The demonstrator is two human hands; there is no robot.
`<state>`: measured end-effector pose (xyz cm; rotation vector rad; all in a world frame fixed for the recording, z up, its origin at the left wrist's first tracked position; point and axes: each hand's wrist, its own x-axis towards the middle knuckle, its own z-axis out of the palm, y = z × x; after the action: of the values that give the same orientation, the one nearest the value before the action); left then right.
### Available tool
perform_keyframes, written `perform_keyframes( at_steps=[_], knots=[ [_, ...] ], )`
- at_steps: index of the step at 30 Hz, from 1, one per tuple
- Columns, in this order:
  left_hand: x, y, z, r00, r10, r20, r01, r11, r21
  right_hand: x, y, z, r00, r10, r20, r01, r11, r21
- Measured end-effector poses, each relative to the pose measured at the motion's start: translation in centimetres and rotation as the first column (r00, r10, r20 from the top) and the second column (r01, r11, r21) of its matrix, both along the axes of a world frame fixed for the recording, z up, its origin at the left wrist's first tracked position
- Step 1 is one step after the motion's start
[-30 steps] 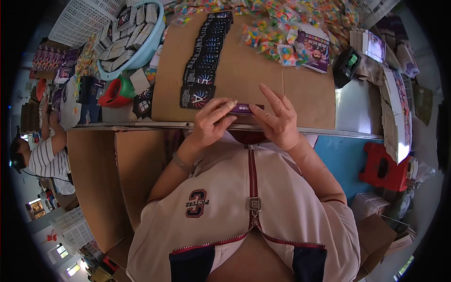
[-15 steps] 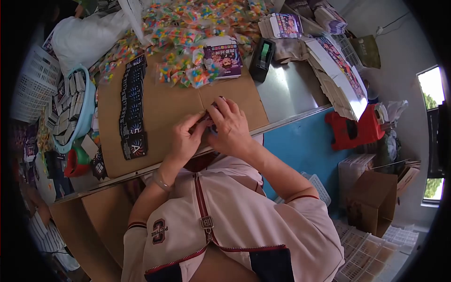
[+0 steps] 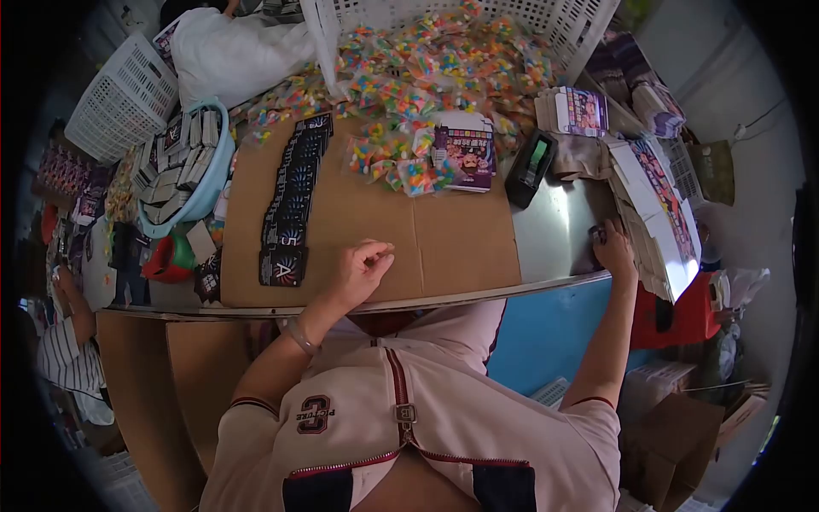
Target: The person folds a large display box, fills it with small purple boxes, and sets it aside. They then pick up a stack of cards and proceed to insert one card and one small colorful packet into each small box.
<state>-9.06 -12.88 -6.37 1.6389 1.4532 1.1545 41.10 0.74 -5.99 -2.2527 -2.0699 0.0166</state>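
My left hand (image 3: 363, 269) rests on the brown cardboard sheet (image 3: 452, 247) near the table's front edge, fingers curled in with nothing visible in them. A row of black cards (image 3: 290, 205) lies just to its left. My right hand (image 3: 612, 249) is stretched out to the table's right edge, its fingertips closed on a small dark box (image 3: 595, 232) beside a stack of flat printed cartons (image 3: 657, 205). How firmly the box is held is hard to see.
Bags of coloured candy (image 3: 409, 94) spill from a white basket across the back. A purple printed box (image 3: 465, 158) and a black tape dispenser (image 3: 529, 166) sit mid-table. A blue basin (image 3: 183, 166) of small boxes stands at left. Another person (image 3: 64, 358) works at far left.
Both hands held a small purple box together at the front edge. Now they are apart: my right hand has swung out to the right edge, and my left hand stays curled on the cardboard.
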Motion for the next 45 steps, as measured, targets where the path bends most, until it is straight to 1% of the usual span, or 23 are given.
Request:
perform_keyframes(
  at_steps=[1, 3, 6, 9, 10, 11, 12, 15, 19, 22, 24, 25, 27, 28, 30, 31, 33, 35, 37, 39, 42, 43, 45],
  knots=[
    [-0.2, 0.0, -0.5, 1.000, -0.007, -0.023, 0.006, 1.000, -0.026, -4.0, -0.4, 4.2, 0.975, -0.091, 0.203, 0.139, 0.962, -0.236],
    [-0.1, 0.4, -0.5, 0.999, -0.012, -0.049, 0.010, 0.999, -0.040, -8.0, 0.0, 5.0, 0.995, 0.010, 0.100, -0.015, 0.999, 0.040],
    [1.7, 1.4, 0.2, 0.988, -0.009, -0.153, 0.009, 1.000, -0.002, -16.7, 3.8, 5.2, 0.828, 0.486, -0.280, -0.348, 0.837, 0.423],
    [3.8, 2.4, 0.5, 0.966, -0.106, -0.238, 0.125, 0.990, 0.067, -24.0, 9.1, 4.1, 0.690, 0.674, -0.264, -0.554, 0.726, 0.407],
    [4.4, 2.6, 0.6, 0.926, -0.098, -0.365, 0.153, 0.980, 0.126, -25.4, 10.9, 3.2, 0.659, 0.721, -0.214, -0.613, 0.679, 0.404],
    [4.7, 2.7, 0.7, 0.871, -0.078, -0.486, 0.186, 0.966, 0.178, -26.7, 12.2, 3.2, 0.733, 0.657, -0.178, -0.638, 0.754, 0.158],
    [4.7, 3.0, 0.2, 0.883, -0.148, -0.445, 0.233, 0.962, 0.142, -27.3, 12.5, 3.3, 0.724, 0.667, -0.177, -0.646, 0.745, 0.163],
    [4.6, 2.9, -0.6, 0.889, -0.153, -0.432, 0.210, 0.974, 0.088, -28.6, 13.2, 4.1, 0.751, 0.648, 0.122, -0.658, 0.751, 0.062],
    [4.1, 3.6, -1.5, 0.871, -0.143, -0.470, 0.243, 0.957, 0.160, -29.3, 13.4, 4.8, 0.769, 0.630, 0.104, -0.615, 0.775, -0.145],
    [3.8, 4.3, -0.3, 0.946, -0.227, -0.233, 0.234, 0.972, 0.003, -28.9, 11.1, 5.9, 0.793, 0.603, 0.092, -0.599, 0.798, -0.068],
    [3.7, 4.6, 1.2, 0.985, -0.028, -0.170, 0.069, 0.967, 0.244, -28.0, 6.8, 8.6, 0.870, 0.488, 0.065, -0.492, 0.855, 0.165],
    [3.8, 4.8, 2.1, 0.987, -0.026, -0.158, 0.064, 0.969, 0.238, -28.0, 4.8, 9.5, 0.868, 0.491, 0.072, -0.496, 0.855, 0.154],
    [4.1, 5.6, 3.9, 0.968, 0.150, -0.200, -0.018, 0.839, 0.543, -28.6, 0.9, 10.8, 0.864, 0.494, -0.100, -0.418, 0.814, 0.404],
    [4.1, 6.0, 4.2, 0.968, 0.155, -0.196, -0.026, 0.843, 0.538, -28.9, -0.8, 11.1, 0.861, 0.499, -0.099, -0.425, 0.813, 0.398],
    [4.2, 6.4, 4.6, 0.957, 0.145, -0.251, 0.052, 0.766, 0.640, -29.6, -3.5, 11.3, 0.756, 0.555, -0.348, -0.295, 0.762, 0.576],
    [4.4, 5.9, 4.7, 0.957, 0.152, -0.249, 0.042, 0.774, 0.632, -30.2, -4.4, 10.8, 0.752, 0.558, -0.351, -0.304, 0.766, 0.567],
    [4.6, 4.8, 5.0, 0.974, 0.138, -0.179, -0.006, 0.806, 0.592, -31.0, -5.9, 9.4, 0.412, 0.678, -0.609, -0.216, 0.721, 0.658],
    [2.8, 3.6, 4.8, 0.961, 0.125, -0.245, 0.015, 0.865, 0.502, -31.0, -7.5, 8.2, 0.363, 0.644, -0.674, -0.240, 0.763, 0.600],
    [2.4, 2.6, 5.0, 0.944, 0.103, -0.313, 0.039, 0.907, 0.418, -30.9, -8.7, 7.8, 0.043, 0.406, -0.913, -0.276, 0.883, 0.380],
    [3.3, 0.3, 4.9, 0.961, 0.183, -0.208, -0.038, 0.832, 0.553, -31.6, -9.9, 7.5, 0.055, 0.408, -0.911, -0.346, 0.864, 0.366],
    [2.8, -1.9, 4.5, 0.988, 0.102, -0.119, -0.040, 0.896, 0.442, -32.3, -11.3, 7.1, 0.054, 0.359, -0.932, -0.437, 0.847, 0.301],
    [2.4, -2.6, 3.7, 0.987, 0.102, -0.123, -0.040, 0.904, 0.426, -32.3, -11.2, 6.9, 0.149, 0.487, -0.861, -0.410, 0.822, 0.394],
    [1.4, -3.9, 2.3, 0.955, 0.178, 0.237, -0.219, 0.962, 0.162, -32.5, -11.3, 6.3, 0.239, 0.589, -0.772, -0.394, 0.786, 0.477]
  ],
)
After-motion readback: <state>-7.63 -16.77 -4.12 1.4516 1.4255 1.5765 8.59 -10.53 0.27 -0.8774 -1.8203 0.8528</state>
